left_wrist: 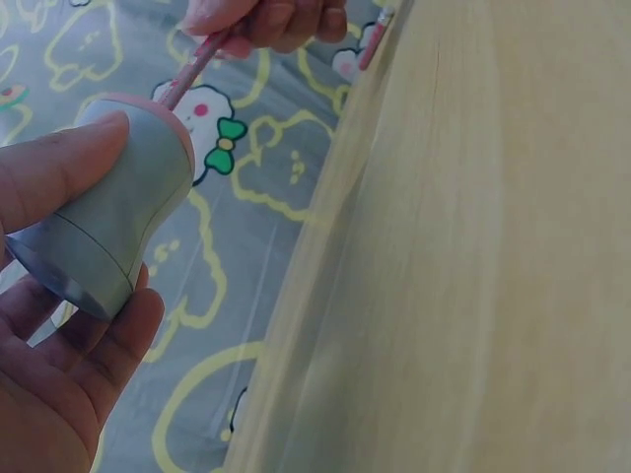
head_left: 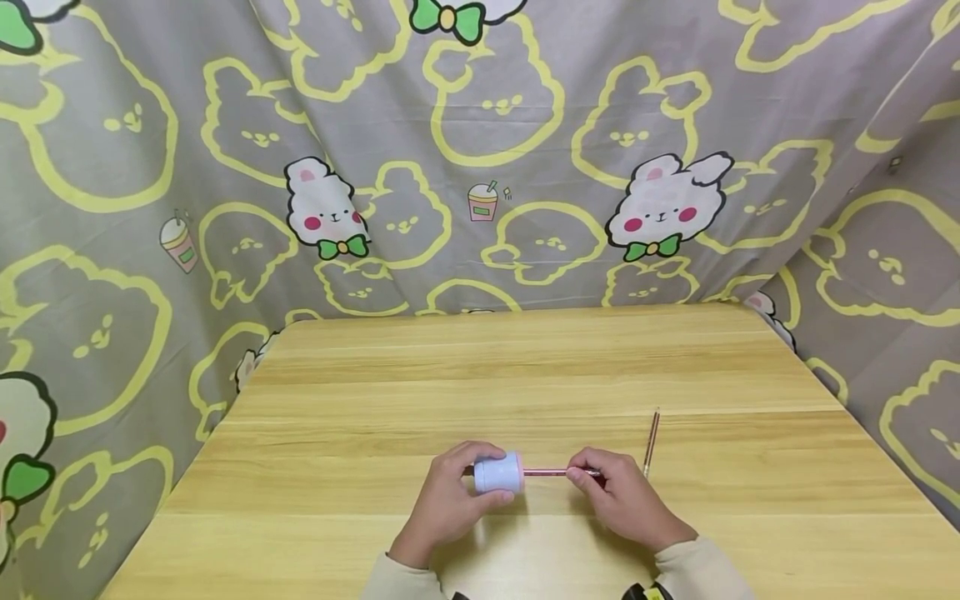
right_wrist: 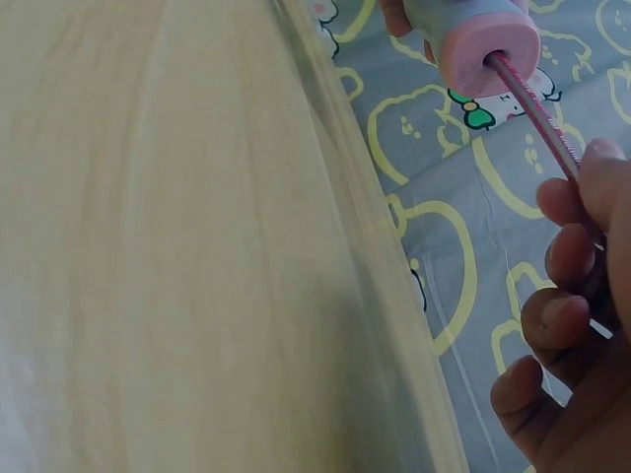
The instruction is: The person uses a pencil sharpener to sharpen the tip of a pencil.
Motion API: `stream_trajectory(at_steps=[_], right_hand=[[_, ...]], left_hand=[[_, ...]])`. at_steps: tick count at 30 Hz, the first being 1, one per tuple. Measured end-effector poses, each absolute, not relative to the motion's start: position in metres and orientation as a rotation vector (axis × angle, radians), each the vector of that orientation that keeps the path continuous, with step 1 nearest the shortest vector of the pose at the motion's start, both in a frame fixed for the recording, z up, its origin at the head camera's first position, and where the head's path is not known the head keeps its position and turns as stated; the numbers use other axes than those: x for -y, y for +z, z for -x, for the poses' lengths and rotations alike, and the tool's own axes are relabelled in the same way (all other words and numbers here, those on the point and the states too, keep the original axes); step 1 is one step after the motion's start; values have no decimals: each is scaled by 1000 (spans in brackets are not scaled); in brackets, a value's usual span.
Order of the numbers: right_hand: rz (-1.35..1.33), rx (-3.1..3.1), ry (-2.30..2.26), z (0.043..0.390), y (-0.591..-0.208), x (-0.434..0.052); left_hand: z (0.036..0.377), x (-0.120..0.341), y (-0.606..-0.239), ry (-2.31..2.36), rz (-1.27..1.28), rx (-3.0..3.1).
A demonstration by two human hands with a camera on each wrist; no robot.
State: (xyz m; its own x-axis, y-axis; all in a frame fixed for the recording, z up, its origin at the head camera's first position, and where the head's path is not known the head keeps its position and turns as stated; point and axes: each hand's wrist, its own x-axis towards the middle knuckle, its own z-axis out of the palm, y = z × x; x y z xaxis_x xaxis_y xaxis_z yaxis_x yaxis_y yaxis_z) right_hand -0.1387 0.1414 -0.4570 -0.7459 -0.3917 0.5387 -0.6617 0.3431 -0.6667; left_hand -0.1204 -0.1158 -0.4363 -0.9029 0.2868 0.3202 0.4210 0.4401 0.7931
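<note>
A light blue pencil sharpener (head_left: 498,473) with a pink end lies sideways in my left hand (head_left: 453,493), gripped between thumb and fingers above the table. From the right, a dark red striped pencil (head_left: 546,472) runs into the round hole of the sharpener's pink face (right_wrist: 463,61). My right hand (head_left: 621,493) pinches that pencil near its outer end with thumb and fingers. The pencil's inner tip is hidden inside the sharpener. In the left wrist view, the sharpener's wider blue body (left_wrist: 123,202) faces the palm side.
A second dark red pencil (head_left: 652,442) lies on the wooden table (head_left: 480,375), just beyond the right hand. Behind and at both sides of the table hangs a grey curtain (head_left: 540,100) with yellow outlines and white cartoon animals.
</note>
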Motion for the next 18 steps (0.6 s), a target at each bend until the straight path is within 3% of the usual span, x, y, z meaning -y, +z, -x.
stream_trajectory(at_steps=[18], right_hand=[[-928, 2362, 1363, 139, -459, -143]], left_hand=[[121, 115, -436, -1455, 625, 2559]])
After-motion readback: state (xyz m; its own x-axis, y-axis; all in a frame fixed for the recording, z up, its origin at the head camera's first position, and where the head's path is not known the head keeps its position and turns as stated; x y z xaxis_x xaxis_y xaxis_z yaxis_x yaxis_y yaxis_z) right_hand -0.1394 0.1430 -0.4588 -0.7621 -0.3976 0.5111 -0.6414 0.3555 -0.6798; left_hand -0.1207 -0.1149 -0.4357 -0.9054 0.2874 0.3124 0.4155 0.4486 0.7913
